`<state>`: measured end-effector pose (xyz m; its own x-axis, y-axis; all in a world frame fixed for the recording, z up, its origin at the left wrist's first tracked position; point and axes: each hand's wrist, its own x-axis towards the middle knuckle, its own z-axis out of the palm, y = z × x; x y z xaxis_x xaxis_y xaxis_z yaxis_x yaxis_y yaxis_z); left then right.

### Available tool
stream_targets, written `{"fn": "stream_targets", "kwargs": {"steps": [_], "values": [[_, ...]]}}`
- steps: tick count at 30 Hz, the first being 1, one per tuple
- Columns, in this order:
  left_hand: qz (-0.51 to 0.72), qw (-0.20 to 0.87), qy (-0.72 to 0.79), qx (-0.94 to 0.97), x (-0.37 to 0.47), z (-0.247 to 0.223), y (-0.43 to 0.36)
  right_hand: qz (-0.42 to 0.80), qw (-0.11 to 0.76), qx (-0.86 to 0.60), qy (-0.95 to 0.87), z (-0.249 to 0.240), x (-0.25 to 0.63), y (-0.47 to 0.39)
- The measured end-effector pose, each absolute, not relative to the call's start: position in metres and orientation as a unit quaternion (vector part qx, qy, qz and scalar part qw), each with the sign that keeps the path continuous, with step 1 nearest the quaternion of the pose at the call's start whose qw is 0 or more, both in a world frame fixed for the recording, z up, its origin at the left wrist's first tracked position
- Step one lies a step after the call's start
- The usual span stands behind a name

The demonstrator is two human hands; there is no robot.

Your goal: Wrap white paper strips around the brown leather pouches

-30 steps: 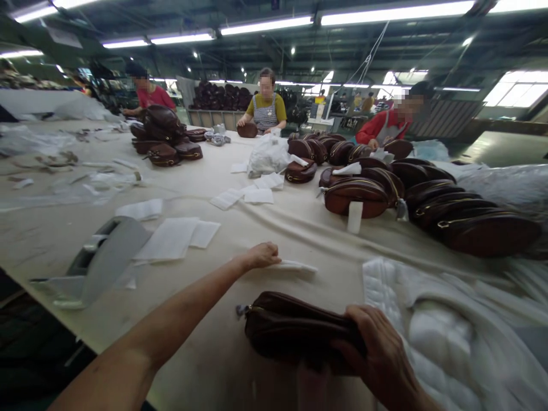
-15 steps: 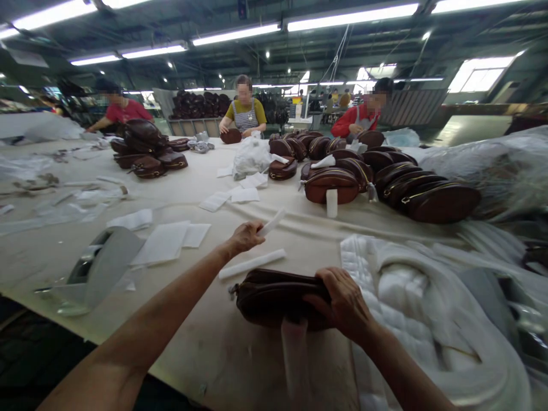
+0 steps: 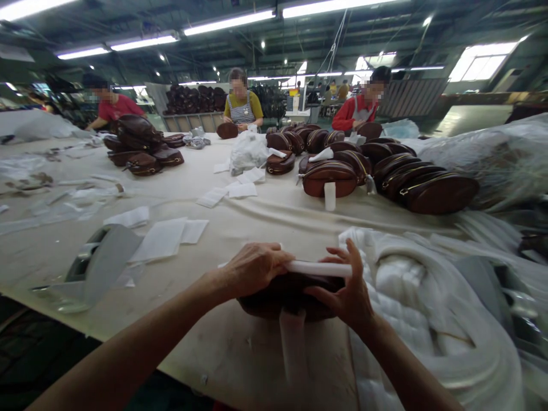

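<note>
A dark brown leather bag (image 3: pixel 274 302) with rounded ends stands on the table in front of me, its upper part largely covered by my hands. Across its top runs a white foam strip (image 3: pixel 319 268). My left hand (image 3: pixel 257 268) pinches the strip's left end. At the other end is my right hand (image 3: pixel 349 285), fingers raised and spread around the strip, with the thumb against the bag's front. Hanging from the bag's lower front is a whitish, translucent tab (image 3: pixel 293 342).
White padded wrap (image 3: pixel 385 297) lies to my right. At left are a grey tape dispenser (image 3: pixel 100 265) and white sheets (image 3: pixel 160 240). Brown bags (image 3: pixel 329 178) crowd the table beyond, with another pile (image 3: pixel 139 145) at far left. Several co-workers (image 3: pixel 242 105) work across the table.
My left hand has brought the foam strip down and right onto the bag's top. My right hand has loosened its grip on the bag and lifted its fingers beside the strip's end.
</note>
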<state>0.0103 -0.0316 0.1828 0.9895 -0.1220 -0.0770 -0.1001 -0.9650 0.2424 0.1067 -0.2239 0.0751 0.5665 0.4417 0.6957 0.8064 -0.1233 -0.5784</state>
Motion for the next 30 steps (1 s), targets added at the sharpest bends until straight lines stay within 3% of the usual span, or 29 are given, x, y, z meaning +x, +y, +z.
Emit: {"fn": "stream_targets", "kwargs": {"steps": [4, 12, 20, 24, 30], "values": [[-0.063, 0.029, -0.042, 0.997, 0.010, 0.185, -0.035, -0.195, 0.524, -0.703, -0.438, 0.075, 0.108, -0.225], [-0.107, -0.012, -0.062, 0.992, 0.010, 0.190, -0.051, -0.261, 0.376, -0.699, -0.549, 0.084, 0.109, -0.228], [0.105, 0.019, -0.054, 0.993, -0.013, 0.136, -0.043, -0.288, 0.352, -0.699, -0.552, 0.084, 0.108, -0.225], [0.129, -0.008, -0.052, 0.990, -0.018, 0.114, -0.040, -0.291, 0.340, -0.694, -0.563, 0.082, 0.107, -0.225], [0.137, -0.089, -0.036, 0.986, -0.005, 0.125, -0.053, -0.336, 0.305, -0.711, -0.538, 0.080, 0.102, -0.224]]}}
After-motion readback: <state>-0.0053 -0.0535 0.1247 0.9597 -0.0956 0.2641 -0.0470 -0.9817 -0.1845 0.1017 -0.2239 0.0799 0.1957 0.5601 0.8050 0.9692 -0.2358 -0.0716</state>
